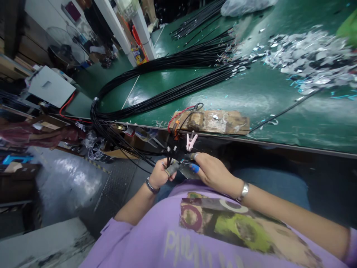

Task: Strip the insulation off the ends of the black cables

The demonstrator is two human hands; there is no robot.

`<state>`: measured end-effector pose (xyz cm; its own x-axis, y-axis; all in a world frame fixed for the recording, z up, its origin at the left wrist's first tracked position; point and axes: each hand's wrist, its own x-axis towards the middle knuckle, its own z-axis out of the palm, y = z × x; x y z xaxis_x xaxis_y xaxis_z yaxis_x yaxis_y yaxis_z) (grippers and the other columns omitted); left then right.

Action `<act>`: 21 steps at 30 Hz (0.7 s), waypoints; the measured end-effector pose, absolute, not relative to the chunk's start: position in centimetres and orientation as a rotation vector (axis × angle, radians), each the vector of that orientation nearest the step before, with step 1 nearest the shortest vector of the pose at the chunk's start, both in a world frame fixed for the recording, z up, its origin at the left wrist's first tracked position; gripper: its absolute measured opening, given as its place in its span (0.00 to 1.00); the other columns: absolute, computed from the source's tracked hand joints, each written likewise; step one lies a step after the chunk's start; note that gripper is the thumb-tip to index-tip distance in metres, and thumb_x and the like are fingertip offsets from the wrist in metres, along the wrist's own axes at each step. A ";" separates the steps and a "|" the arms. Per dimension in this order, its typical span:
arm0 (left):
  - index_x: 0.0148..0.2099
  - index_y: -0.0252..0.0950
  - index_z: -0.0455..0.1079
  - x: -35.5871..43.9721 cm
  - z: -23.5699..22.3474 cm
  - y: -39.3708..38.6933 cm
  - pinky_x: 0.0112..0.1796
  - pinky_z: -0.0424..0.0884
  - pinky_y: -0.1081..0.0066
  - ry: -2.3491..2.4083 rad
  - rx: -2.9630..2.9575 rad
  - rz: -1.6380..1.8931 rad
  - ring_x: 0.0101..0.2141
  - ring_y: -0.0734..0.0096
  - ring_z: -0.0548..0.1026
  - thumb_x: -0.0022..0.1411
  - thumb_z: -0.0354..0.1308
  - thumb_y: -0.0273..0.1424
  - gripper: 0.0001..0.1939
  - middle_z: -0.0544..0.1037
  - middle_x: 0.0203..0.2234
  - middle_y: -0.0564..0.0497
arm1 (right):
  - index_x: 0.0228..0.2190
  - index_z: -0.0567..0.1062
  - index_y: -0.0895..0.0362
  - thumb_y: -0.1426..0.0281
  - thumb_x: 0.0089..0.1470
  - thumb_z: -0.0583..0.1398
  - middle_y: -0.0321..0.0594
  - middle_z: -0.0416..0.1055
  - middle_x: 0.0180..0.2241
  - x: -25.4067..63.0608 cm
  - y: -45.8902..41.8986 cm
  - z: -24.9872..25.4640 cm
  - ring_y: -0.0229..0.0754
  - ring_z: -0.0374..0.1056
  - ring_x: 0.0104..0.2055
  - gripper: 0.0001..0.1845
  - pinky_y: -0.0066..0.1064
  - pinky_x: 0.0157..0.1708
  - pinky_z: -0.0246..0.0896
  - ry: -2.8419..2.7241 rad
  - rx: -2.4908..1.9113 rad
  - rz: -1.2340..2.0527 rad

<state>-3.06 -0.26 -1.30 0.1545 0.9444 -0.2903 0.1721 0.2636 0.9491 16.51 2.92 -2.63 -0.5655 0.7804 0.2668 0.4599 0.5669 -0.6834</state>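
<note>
My left hand [163,174] is closed around several black cables [169,158], whose pale ends stick up above the fingers. Grey wrapping covers its thumb. Close by on the right, my right hand [213,172] pinches at a thin silvery piece [187,172] that looks like foil, between the two hands. A blue cover [194,168] sits on the right thumb, and a fingertip is wrapped too. Exactly how the piece joins the cables is hidden by the fingers. Just above the hands, a pink clothespin [191,142] hangs at the table's front edge.
A long bundle of black cables [156,97] loops over the green table [279,130] and hangs off its edge. A wooden block [225,122] with red and black wires lies at the edge. Silvery scraps [309,56] are heaped at right; a white post [143,31] stands behind.
</note>
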 end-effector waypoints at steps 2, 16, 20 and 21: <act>0.23 0.33 0.62 -2.8 -1.4 -0.4 0.14 0.56 0.81 1.334 1.201 0.803 0.11 0.85 0.57 0.51 0.59 0.50 0.24 0.63 0.10 0.59 | 0.27 0.68 0.56 0.68 0.58 0.48 0.45 0.68 0.27 16.7 2.8 -2.4 0.44 0.59 0.29 0.12 0.34 0.31 0.53 -2.312 -0.973 0.526; 0.23 0.34 0.62 -2.8 -1.8 -0.8 0.15 0.56 0.81 1.379 1.287 0.763 0.12 0.85 0.58 0.52 0.60 0.43 0.18 0.63 0.10 0.59 | 0.30 0.73 0.59 0.69 0.58 0.52 0.42 0.67 0.24 16.9 3.0 -1.8 0.42 0.58 0.28 0.12 0.32 0.30 0.50 -2.466 -0.956 0.163; 0.23 0.34 0.63 -2.6 -1.5 -0.8 0.16 0.57 0.80 1.389 1.422 0.795 0.13 0.83 0.59 0.54 0.57 0.42 0.17 0.64 0.11 0.58 | 0.26 0.72 0.58 0.69 0.59 0.51 0.41 0.66 0.23 17.1 3.1 -1.8 0.41 0.57 0.27 0.14 0.31 0.30 0.50 -2.427 -0.964 0.188; 0.24 0.34 0.65 -2.5 -1.5 -0.9 0.17 0.58 0.79 1.397 1.513 0.820 0.14 0.82 0.61 0.55 0.56 0.41 0.16 0.66 0.12 0.57 | 0.25 0.72 0.57 0.69 0.59 0.51 0.40 0.66 0.23 17.2 3.1 -1.8 0.41 0.57 0.27 0.15 0.31 0.30 0.50 -2.414 -0.973 0.175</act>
